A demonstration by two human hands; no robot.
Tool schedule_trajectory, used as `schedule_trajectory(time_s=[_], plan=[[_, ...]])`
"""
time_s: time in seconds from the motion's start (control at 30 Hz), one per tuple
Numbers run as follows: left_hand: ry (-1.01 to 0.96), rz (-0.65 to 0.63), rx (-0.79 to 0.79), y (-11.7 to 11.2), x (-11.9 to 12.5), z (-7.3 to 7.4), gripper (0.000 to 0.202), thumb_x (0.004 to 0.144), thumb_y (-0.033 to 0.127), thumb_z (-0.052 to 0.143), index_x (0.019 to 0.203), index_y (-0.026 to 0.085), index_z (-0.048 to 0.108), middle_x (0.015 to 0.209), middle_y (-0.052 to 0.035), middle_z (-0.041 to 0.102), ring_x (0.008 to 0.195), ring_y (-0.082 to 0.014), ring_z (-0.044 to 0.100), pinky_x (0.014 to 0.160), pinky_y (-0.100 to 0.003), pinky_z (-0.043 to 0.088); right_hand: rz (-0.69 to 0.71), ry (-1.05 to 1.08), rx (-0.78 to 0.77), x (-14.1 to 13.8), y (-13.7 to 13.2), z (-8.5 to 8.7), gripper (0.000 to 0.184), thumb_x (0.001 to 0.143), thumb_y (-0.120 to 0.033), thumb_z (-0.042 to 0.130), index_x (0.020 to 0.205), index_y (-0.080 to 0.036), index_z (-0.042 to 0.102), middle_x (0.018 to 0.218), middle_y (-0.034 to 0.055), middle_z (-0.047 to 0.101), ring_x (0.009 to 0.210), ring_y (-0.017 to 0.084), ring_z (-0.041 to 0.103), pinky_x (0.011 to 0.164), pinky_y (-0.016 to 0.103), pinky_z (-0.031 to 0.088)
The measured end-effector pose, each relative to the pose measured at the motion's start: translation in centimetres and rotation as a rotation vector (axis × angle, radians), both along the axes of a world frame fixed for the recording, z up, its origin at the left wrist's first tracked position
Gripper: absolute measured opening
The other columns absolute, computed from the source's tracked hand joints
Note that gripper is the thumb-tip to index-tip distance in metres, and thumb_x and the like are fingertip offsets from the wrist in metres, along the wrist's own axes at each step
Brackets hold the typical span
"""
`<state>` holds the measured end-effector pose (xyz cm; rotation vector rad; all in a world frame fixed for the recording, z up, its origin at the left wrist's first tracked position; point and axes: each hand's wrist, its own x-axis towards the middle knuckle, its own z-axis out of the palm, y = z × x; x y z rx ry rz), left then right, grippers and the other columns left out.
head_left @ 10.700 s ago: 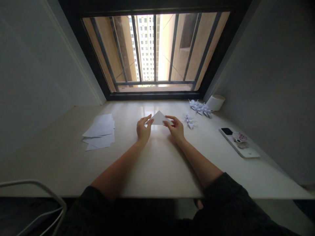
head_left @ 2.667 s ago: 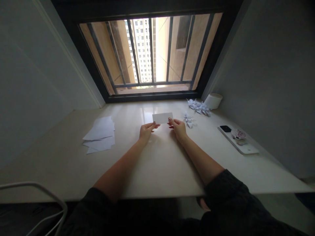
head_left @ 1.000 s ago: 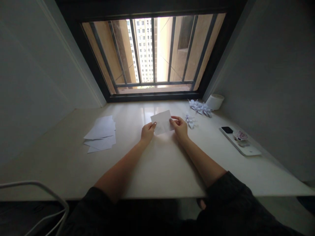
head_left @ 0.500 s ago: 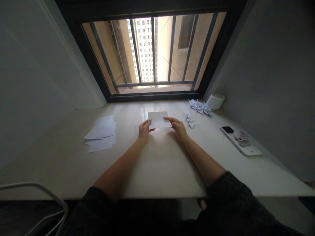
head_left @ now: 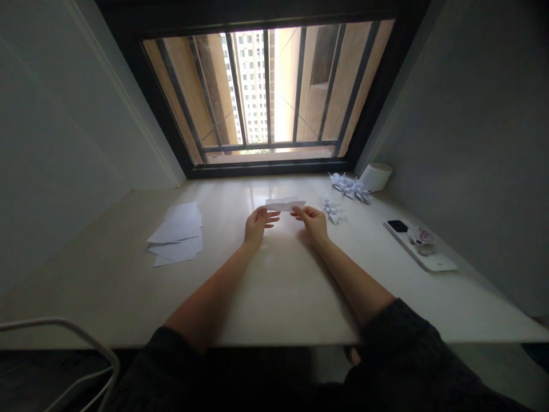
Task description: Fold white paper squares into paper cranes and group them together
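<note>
A small white sheet of paper (head_left: 285,203) is held just above the pale desk (head_left: 274,286), turned almost edge-on so it looks like a thin strip. My left hand (head_left: 257,222) pinches its left end, with the other fingers loosely extended. My right hand (head_left: 312,220) pinches its right end. Both hands are near the middle of the desk, in front of the window.
A loose stack of white sheets (head_left: 176,233) lies to the left. A folded paper crane (head_left: 331,209) sits right of my hands, and several more (head_left: 349,186) lie by a white roll (head_left: 376,176). A phone (head_left: 419,245) lies at the right. A white chair rail (head_left: 64,343) shows at the lower left.
The paper went from a triangle, to an opened, creased sheet held up facing me, and has now tipped back nearly flat. Both hands have stayed on its two ends.
</note>
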<state>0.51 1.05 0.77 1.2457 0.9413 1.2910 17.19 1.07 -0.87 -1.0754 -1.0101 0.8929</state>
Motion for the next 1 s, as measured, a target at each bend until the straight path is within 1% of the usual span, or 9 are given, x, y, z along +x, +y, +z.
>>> schedule_trajectory(time_s=[0.1, 0.23, 0.3, 0.37, 0.47, 0.57, 0.63, 0.73, 1.0], plan=[[0.030, 0.058, 0.015, 0.38, 0.04, -0.59, 0.048, 0.068, 0.060, 0.063, 0.086, 0.015, 0.065, 0.091, -0.0107, 0.071, 0.084, -0.0231, 0.068, 0.067, -0.029, 0.050, 0.005, 0.028, -0.007, 0.05, 0.15, -0.19, 0.032, 0.060, -0.049, 0.075, 0.062, -0.018, 0.067, 0.065, 0.0039, 0.069, 0.066, 0.016, 0.062, 0.066, 0.028, 0.046], [0.022, 0.166, 0.010, 0.64, 0.06, -0.81, 0.040, 0.066, 0.052, 0.069, 0.073, 0.013, 0.067, 0.074, -0.0069, 0.069, 0.081, -0.0211, 0.068, 0.072, -0.030, 0.051, 0.011, 0.047, -0.017, -0.09, 0.15, -0.25, 0.031, 0.058, -0.047, 0.076, 0.060, -0.018, 0.067, 0.064, 0.0030, 0.068, 0.064, 0.015, 0.060, 0.066, 0.028, 0.046], [-0.014, 0.188, 0.003, 0.62, 0.10, -0.72, 0.038, 0.064, 0.049, 0.071, 0.075, 0.013, 0.067, 0.075, -0.0062, 0.070, 0.076, -0.0186, 0.067, 0.072, -0.030, 0.051, 0.023, 0.107, -0.026, -0.22, 0.12, -0.26, 0.030, 0.057, -0.045, 0.077, 0.060, -0.017, 0.067, 0.064, 0.0020, 0.068, 0.063, 0.013, 0.060, 0.065, 0.027, 0.047], [-0.066, 0.194, -0.001, 0.53, 0.13, -0.59, 0.039, 0.061, 0.045, 0.075, 0.082, 0.014, 0.066, 0.077, -0.0059, 0.071, 0.072, -0.0167, 0.067, 0.072, -0.029, 0.051, 0.031, 0.191, -0.047, -0.37, 0.10, -0.28, 0.029, 0.055, -0.042, 0.079, 0.064, -0.017, 0.067, 0.065, 0.0009, 0.068, 0.061, 0.012, 0.060, 0.064, 0.026, 0.047], [-0.117, 0.204, -0.012, 0.39, 0.12, -0.42, 0.050, 0.056, 0.039, 0.080, 0.097, 0.016, 0.061, 0.075, -0.0048, 0.071, 0.068, -0.0160, 0.067, 0.072, -0.030, 0.052, 0.023, 0.311, -0.070, -0.57, 0.07, -0.31, 0.031, 0.052, -0.036, 0.082, 0.071, -0.017, 0.065, 0.065, -0.0009, 0.068, 0.059, 0.010, 0.059, 0.062, 0.023, 0.047], [-0.131, 0.217, -0.047, 0.38, 0.10, -0.38, 0.059, 0.055, 0.036, 0.081, 0.107, 0.016, 0.061, 0.074, -0.0051, 0.071, 0.070, -0.0164, 0.067, 0.073, -0.032, 0.052, 0.006, 0.382, -0.063, -0.70, 0.04, -0.29, 0.036, 0.049, -0.031, 0.084, 0.071, -0.018, 0.058, 0.062, -0.0026, 0.067, 0.057, 0.009, 0.060, 0.059, 0.022, 0.047], [-0.139, 0.214, -0.075, 0.46, 0.16, -0.42, 0.055, 0.056, 0.035, 0.081, 0.104, 0.014, 0.064, 0.079, -0.0068, 0.072, 0.071, -0.0166, 0.067, 0.074, -0.032, 0.052, 0.002, 0.404, -0.059, -0.73, 0.01, -0.25, 0.040, 0.048, -0.030, 0.084, 0.072, -0.019, 0.054, 0.062, -0.0029, 0.068, 0.056, 0.010, 0.060, 0.059, 0.022, 0.048], [-0.158, 0.224, -0.104, 0.59, 0.30, -0.52, 0.044, 0.055, 0.034, 0.081, 0.092, 0.012, 0.070, 0.085, -0.0085, 0.072, 0.072, -0.0156, 0.067, 0.076, -0.032, 0.052, 0.012, 0.424, -0.059, -0.78, -0.02, -0.19, 0.042, 0.048, -0.028, 0.084, 0.076, -0.020, 0.053, 0.063, -0.0028, 0.069, 0.057, 0.010, 0.061, 0.059, 0.022, 0.048], [-0.181, 0.265, -0.130, 0.64, 0.36, -0.59, 0.038, 0.055, 0.033, 0.081, 0.085, 0.012, 0.071, 0.084, -0.0080, 0.072, 0.069, -0.0134, 0.065, 0.075, -0.031, 0.053, 0.032, 0.450, -0.052, -0.94, -0.04, -0.10, 0.042, 0.048, -0.026, 0.084, 0.076, -0.020, 0.053, 0.063, -0.0027, 0.069, 0.059, 0.009, 0.062, 0.060, 0.021, 0.049]])
